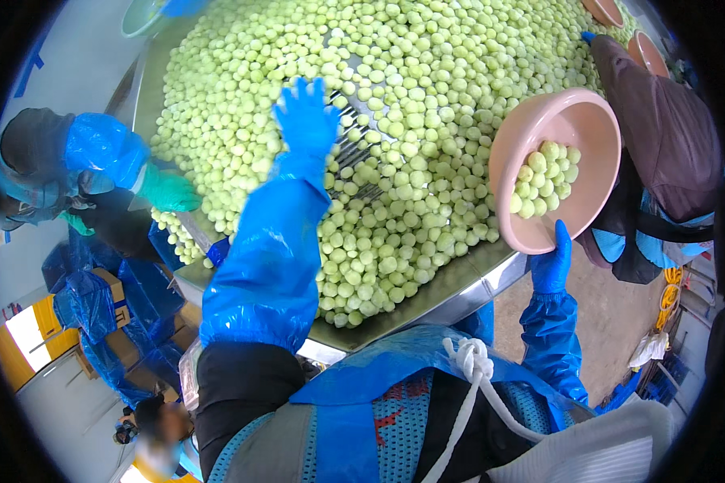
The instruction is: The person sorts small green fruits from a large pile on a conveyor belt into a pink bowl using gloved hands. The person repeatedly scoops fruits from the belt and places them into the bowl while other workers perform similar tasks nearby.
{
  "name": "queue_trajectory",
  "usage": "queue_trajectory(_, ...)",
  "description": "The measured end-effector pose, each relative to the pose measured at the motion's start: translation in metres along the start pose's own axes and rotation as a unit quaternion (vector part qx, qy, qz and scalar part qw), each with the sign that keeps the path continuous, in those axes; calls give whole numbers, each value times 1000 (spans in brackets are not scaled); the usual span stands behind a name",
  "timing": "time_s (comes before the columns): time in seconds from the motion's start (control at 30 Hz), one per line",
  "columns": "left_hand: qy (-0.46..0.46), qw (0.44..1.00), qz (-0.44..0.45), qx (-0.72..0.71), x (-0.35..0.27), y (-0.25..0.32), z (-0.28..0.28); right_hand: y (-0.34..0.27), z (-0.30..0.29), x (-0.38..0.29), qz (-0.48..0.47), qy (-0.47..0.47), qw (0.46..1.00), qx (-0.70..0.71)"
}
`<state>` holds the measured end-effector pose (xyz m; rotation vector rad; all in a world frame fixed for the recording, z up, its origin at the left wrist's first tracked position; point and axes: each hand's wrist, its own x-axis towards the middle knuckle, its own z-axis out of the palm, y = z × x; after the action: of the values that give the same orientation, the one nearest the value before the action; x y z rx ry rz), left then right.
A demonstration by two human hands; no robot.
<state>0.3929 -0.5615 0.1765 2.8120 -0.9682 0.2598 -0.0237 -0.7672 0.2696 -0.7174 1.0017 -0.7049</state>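
My left hand, in a blue glove and a blue plastic oversleeve, reaches out palm down over a mass of pale green round fruits. Its fingers are spread and no fruit shows in it; whether the palm touches the fruit is hidden. Beside it, dark slots of a metal grate show through a gap in the layer. My right hand grips the lower rim of a pink plastic bowl, thumb on the inside. The bowl is tilted toward me at the table's right edge, with a small heap of the same fruits inside.
The metal table has a raised rim. At left, a co-worker's green-gloved hand rests near the fruit by a corner opening. Another person's sleeve is close beyond my bowl. Cartons and blue plastic stand lower left.
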Motion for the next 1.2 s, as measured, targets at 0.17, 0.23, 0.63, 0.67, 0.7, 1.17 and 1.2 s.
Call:
queue_trajectory(0.17, -149, 957, 167, -185, -132, 135, -19, -1, 3, 2, 14, -37, 999, 20)
queue_trajectory(0.23, -120, 951, 195, -206, -157, 147, -9, -2, 4, 3, 8, -33, 999, 19)
queue_trajectory(0.63, -38, 999, 30, -16, -6, 17, 7, -5, 11, -2, -2, -34, 999, 8)
queue_trajectory(0.67, -21, 996, 59, -60, -20, 18, -6, -5, 10, -1, -7, -64, 998, 9)
queue_trajectory(0.7, 0, 990, 90, -107, -40, 24, -21, -5, 9, 0, 10, -56, 998, 24)
queue_trajectory(1.17, -240, 911, 290, -165, -263, 48, -84, -2, 6, 8, -15, -66, 998, 15)
queue_trajectory(1.2, -237, 912, 305, -135, -260, 45, -77, -2, 7, 7, -14, -69, 997, 17)
